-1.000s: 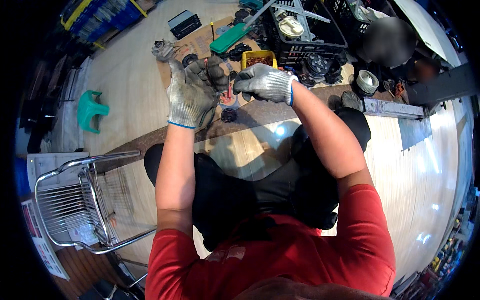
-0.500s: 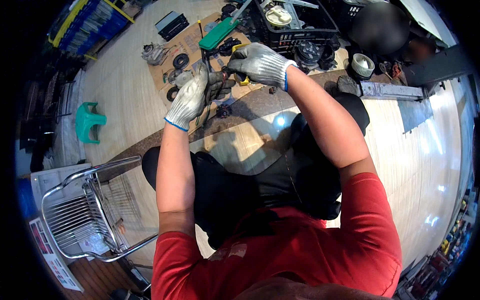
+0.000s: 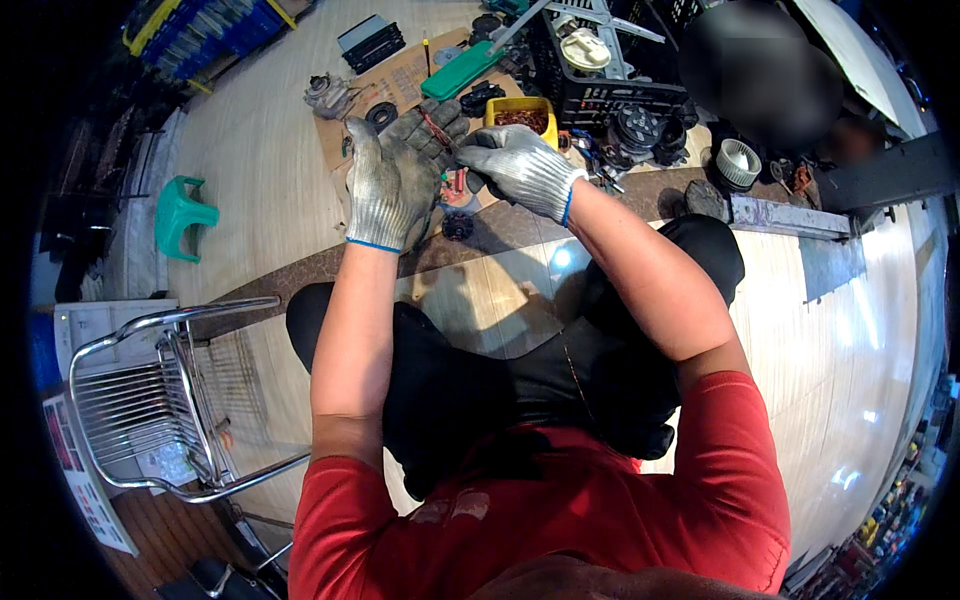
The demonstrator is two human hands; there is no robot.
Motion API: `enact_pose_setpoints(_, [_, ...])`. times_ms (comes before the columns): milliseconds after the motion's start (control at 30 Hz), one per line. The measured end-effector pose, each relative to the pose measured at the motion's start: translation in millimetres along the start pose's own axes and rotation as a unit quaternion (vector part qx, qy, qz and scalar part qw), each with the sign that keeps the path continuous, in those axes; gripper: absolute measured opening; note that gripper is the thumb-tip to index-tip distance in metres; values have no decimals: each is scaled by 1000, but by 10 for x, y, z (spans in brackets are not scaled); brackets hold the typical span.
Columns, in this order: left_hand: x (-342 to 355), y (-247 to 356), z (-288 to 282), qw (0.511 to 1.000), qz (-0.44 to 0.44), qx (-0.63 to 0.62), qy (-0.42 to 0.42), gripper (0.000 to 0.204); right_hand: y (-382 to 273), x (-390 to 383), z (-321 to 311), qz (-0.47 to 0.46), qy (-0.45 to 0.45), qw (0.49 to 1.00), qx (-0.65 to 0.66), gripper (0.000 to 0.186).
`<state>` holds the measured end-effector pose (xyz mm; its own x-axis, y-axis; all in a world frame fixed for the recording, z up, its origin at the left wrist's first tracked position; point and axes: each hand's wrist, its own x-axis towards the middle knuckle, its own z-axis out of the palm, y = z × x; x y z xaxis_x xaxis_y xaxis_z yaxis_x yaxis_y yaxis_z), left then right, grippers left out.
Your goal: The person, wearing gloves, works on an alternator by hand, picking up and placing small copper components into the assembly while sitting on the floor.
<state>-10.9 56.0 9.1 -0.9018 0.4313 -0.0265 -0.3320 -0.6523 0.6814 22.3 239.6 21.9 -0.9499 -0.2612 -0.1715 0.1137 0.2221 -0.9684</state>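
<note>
Turned palm-up since the earlier frame, our grey-white-gloved left hand (image 3: pixel 400 172) lies open at upper centre, baring thin reddish wire (image 3: pixel 434 128) across its fingers, though we cannot tell whether our likewise-gloved right hand (image 3: pixel 522 170) grips it.

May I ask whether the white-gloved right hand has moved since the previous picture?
Yes: the right hand moved toward the person, mostly uncovering the yellow plastic tray.

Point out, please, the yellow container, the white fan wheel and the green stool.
Yellow container (image 3: pixel 520 103): head view, on its far rim.
White fan wheel (image 3: pixel 738 161): head view, on its hub.
Green stool (image 3: pixel 180 210): head view, on its broad body.
</note>
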Motion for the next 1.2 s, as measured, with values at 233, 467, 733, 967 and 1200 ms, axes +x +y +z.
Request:
enact_pose_setpoints(233, [7,10,202,993,39,-73,80,110,43,15,-8,-36,-37,995,-90,26])
enact_pose_setpoints(467, [0,53,32,993,30,-116,17,102,167,70,-16,-65,-61,988,-129,28])
enact_pose_setpoints(733, [-40,178,-180,986,-126,105,-23,105,-83,25,-406,1,-134,971,-198,28])
enact_pose_setpoints(967, [-145,72,61,926,-210,296,-101,86,-218,-23,-526,-6,-53,947,-317,25])
enact_pose_setpoints(1200, [8,-80,-158,958,-117,261,-34,92,-194,-73,-404,-104,-21,964,-244,29])
